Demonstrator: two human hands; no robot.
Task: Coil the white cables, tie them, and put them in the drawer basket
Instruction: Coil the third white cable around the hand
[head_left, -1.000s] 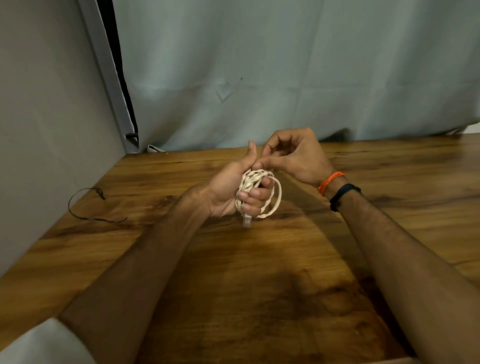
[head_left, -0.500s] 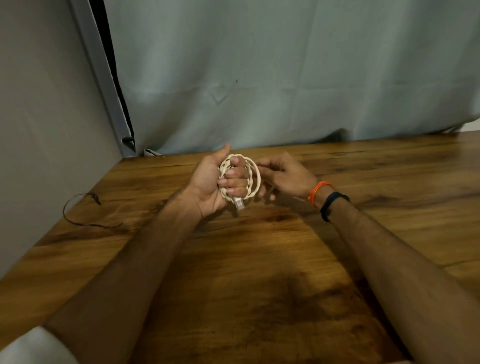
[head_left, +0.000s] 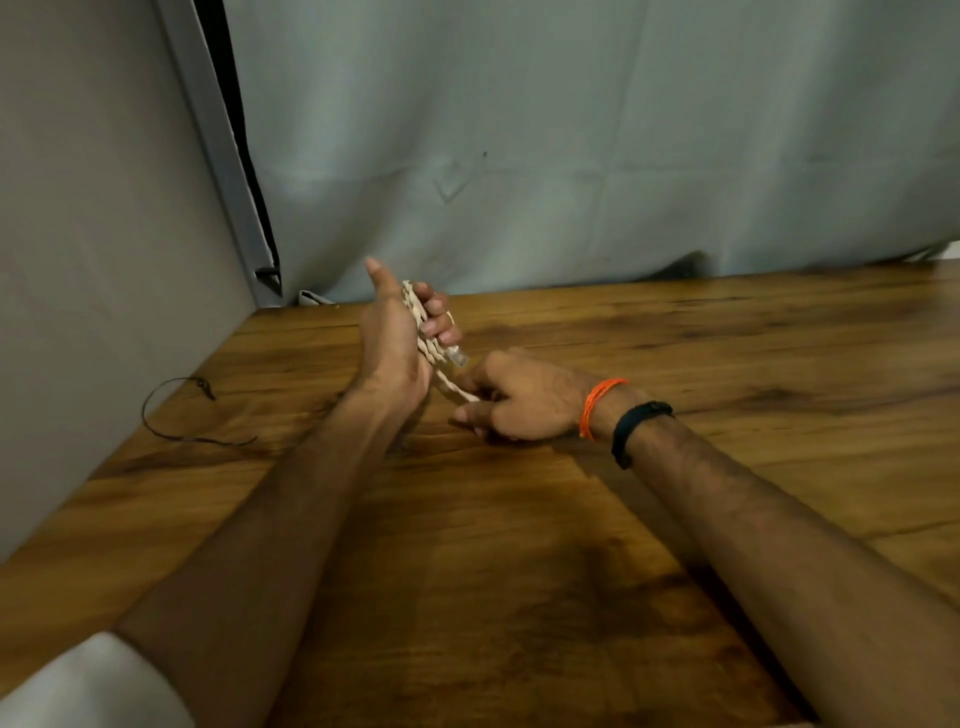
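White cable (head_left: 427, 332), braided in look, sits wound into a small coil in our left hand (head_left: 395, 343), so we judge the coiling step close to complete for this one. Our left fingers (head_left: 434, 317) curl over the loops and press them against the palm, thumb standing free above; that hand is clamped on the coil, held upright above the wooden table (head_left: 519, 571). A clear connector end pokes out just below those fingers. From the bottom of the coil a loose tail runs down to our right hand (head_left: 519, 402), which is closed on it and rests low, near the tabletop. How exactly its fingertips meet the tail we cannot tell, since the hand's back faces us. Tying looks underway, not finished: we see no knot or wrap securing the loops. The drawer basket is nowhere in view, so stowing remains. A thin dark cord (head_left: 171, 415) lies well apart at the table's left edge.
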